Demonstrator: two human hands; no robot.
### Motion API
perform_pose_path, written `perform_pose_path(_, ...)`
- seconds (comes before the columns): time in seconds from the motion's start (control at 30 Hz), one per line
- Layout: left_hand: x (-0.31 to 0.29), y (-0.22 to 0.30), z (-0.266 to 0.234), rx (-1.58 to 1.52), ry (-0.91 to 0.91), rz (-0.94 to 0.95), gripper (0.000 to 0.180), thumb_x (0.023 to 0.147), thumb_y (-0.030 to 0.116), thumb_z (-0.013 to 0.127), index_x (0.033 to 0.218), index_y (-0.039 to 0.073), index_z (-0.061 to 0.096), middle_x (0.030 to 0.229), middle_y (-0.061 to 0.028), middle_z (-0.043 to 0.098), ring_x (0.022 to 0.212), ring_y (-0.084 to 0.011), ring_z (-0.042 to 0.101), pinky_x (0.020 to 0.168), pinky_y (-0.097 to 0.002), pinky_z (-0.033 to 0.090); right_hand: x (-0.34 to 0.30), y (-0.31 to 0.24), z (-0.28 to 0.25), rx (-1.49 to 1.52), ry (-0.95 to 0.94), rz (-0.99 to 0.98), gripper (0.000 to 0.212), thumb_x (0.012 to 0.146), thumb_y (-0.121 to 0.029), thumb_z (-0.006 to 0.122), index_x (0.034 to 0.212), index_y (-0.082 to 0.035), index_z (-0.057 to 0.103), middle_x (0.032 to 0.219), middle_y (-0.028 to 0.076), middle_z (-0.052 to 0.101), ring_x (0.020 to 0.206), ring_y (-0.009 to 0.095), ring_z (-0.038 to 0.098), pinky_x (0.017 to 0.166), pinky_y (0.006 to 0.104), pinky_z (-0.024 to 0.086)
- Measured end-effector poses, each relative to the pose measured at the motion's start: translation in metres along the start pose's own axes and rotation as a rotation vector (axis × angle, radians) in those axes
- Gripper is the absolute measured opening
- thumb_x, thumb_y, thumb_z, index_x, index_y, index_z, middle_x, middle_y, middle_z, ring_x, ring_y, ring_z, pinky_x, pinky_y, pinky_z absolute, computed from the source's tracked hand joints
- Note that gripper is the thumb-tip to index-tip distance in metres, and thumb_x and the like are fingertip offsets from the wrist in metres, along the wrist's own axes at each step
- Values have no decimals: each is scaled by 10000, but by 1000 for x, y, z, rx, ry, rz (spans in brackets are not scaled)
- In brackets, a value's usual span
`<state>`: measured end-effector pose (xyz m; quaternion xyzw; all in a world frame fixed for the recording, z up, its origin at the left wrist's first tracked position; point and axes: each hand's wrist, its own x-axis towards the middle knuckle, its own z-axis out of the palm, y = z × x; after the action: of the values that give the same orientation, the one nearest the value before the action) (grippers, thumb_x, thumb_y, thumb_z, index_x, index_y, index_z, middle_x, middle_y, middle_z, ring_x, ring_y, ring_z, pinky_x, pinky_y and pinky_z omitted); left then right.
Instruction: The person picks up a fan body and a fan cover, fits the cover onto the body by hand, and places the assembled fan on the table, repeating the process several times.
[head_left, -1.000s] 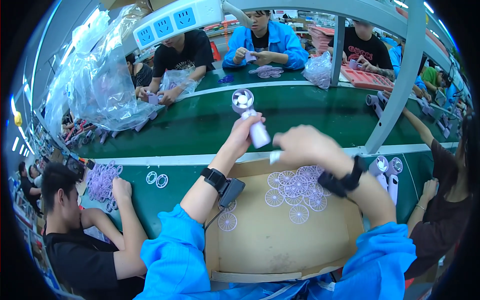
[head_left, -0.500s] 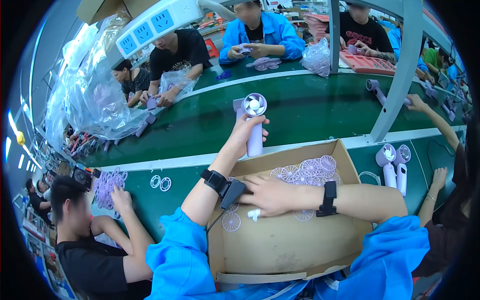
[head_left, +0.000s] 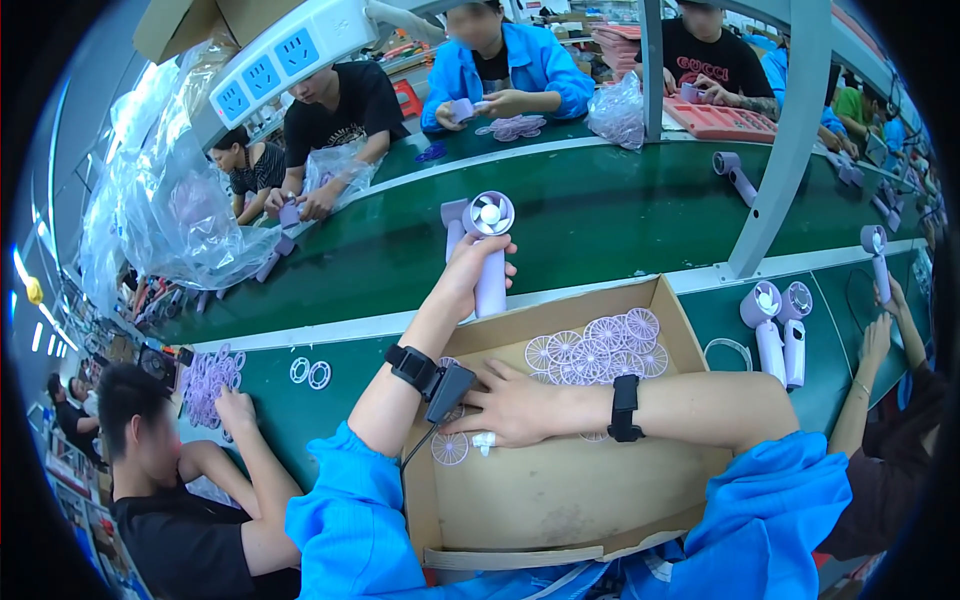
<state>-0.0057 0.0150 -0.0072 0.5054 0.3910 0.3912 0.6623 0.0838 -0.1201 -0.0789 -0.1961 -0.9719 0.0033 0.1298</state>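
My left hand [head_left: 474,272] is wrapped round the handle of a lilac handheld fan [head_left: 490,215] and holds it upright over the near edge of the green conveyor. Another lilac fan part [head_left: 453,215] shows just behind that fan, partly hidden. Inside a shallow cardboard box [head_left: 580,505], my right hand [head_left: 515,405] rests palm down with fingers apart at the left side, crossing below my left wrist. White wrapping [head_left: 484,441] covers one of its digits. A round lilac fan grille [head_left: 450,448] lies by it, and several more grilles [head_left: 590,357] overlap towards the back of the box.
Two lilac fans [head_left: 768,335] stand right of the box, beside a clear ring. Two white rings [head_left: 310,373] lie left of it. A grey metal post [head_left: 775,170] and a power strip [head_left: 290,60] hang over the conveyor [head_left: 600,220]. Co-workers sit opposite and on both sides.
The whole view has shifted slightly. My left hand keeps the fan up; my right hand's fingers have spread a little. The co-worker at right has drawn a fan from the conveyor.
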Motion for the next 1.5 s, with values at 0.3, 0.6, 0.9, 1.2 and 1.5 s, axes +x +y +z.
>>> perform_pose_path(0.3,-2,0,-1,-2,57,-8,304,847,157,592,1093,66,436,873,-53,572,656,-142,575,537,-293,499,2,-11,3,-87,43,-127,409,835,-262,510,1241,-216,506,1258,72,500,1176,294,446,911,480,388)
perform_pose_path(0.6,2,3,-3,0,49,8,294,851,154,585,1092,66,441,866,-52,571,655,-140,575,534,-288,499,6,4,-6,47,3,-170,345,824,-193,510,1165,-143,529,1170,61,538,1096,239,511,811,365,484)
perform_pose_path(0.9,0,2,-4,3,64,2,304,848,155,588,1103,68,447,865,-48,571,651,-138,576,528,-288,500,0,26,-21,-56,-84,134,286,729,-193,638,981,-63,601,987,86,592,970,246,556,792,382,481)
perform_pose_path(1.2,1,2,-5,9,83,-5,316,854,155,584,1121,82,432,882,-53,573,653,-145,580,529,-292,505,12,28,-17,229,-58,294,287,724,-142,630,988,-30,628,1035,126,552,983,291,525,854,431,434)
perform_pose_path(1.5,0,-3,1,-68,263,117,643,884,145,552,1384,173,148,1017,-117,559,685,-194,598,523,-326,527,11,59,-58,638,-185,338,206,715,-70,659,921,-73,676,964,109,628,880,266,611,791,364,481)
